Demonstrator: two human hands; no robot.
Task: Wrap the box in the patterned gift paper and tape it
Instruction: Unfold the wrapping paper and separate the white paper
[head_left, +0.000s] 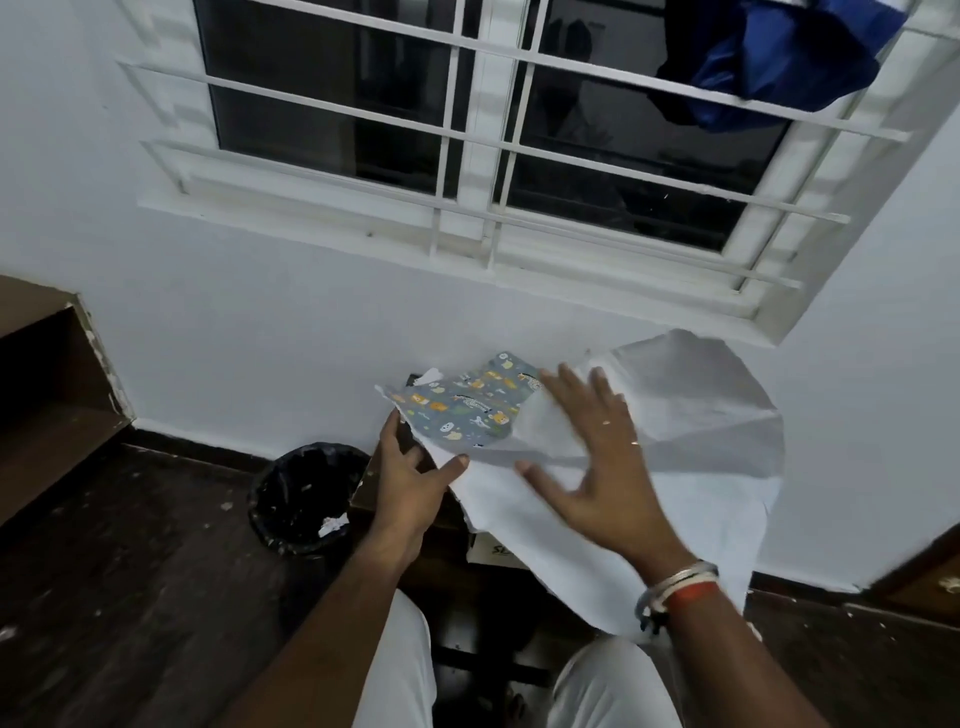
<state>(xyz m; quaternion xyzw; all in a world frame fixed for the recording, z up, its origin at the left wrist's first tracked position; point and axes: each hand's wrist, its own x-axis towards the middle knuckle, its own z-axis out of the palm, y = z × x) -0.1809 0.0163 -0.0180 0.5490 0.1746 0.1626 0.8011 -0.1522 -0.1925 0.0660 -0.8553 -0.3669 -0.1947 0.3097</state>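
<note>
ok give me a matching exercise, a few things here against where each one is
1 gift paper
2 bin
3 blue cloth
4 right hand

a on the floor, left of the box
b hung high on the window
c draped over the box
d spread flat on the gift paper

Pairs: 1c, 2a, 3b, 4d

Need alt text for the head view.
A person's right hand presses flat on gift paper, white side up with an animal-print corner folded over, draped across a box; the left hand pinches the paper's edge. A black bin stands left.
</note>
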